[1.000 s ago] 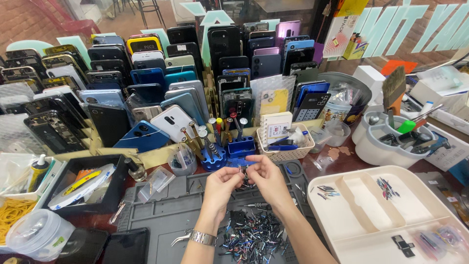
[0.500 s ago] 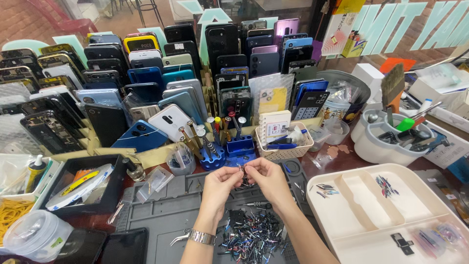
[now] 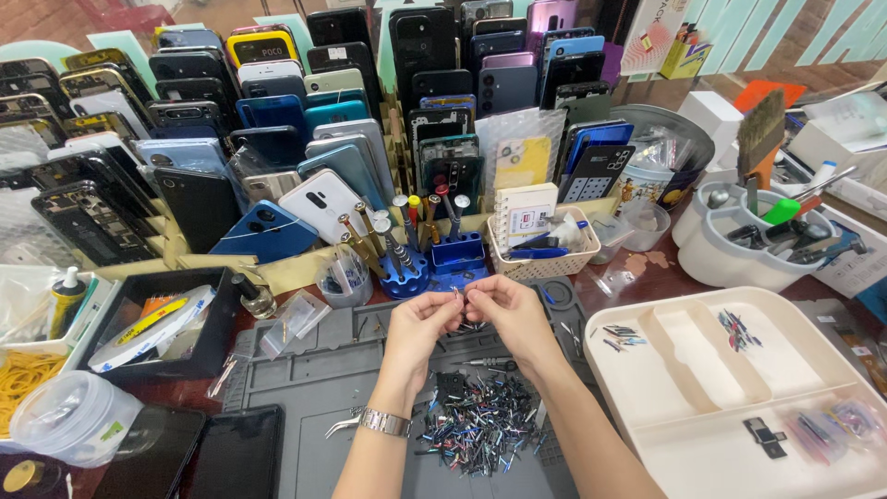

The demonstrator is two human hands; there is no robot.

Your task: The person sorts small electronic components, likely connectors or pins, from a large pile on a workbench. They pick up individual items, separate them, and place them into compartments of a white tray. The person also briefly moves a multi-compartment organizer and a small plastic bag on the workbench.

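Your left hand [image 3: 420, 323] and right hand [image 3: 504, 310] meet fingertip to fingertip above the grey silicone work mat [image 3: 305, 379]. Both pinch one tiny metal part [image 3: 459, 296], too small to make out.

Around the mat:
- On it, just below your wrists: a loose heap of small dark and blue screwdriver bits [image 3: 480, 425]. Silver tweezers [image 3: 344, 423] lie left of the heap.
- Beyond its far edge, close to your fingers: a round blue holder of upright screwdrivers [image 3: 404, 273] and a small woven cream basket [image 3: 545, 254]. These crowd any forward reach.
- Behind those: stepped rows of phone back covers in many colours [image 3: 305, 120].
- Left of the mat: a black open box holding a roll of tape [image 3: 157, 319].
- Right of the mat: a cream plastic divided tray [image 3: 739, 397], a few bits in its compartments; its rim sits just beside your right forearm.

Open room: the mat's left half is mostly bare.

Cut off: the tray's right corner, and both forearms at the bottom edge.
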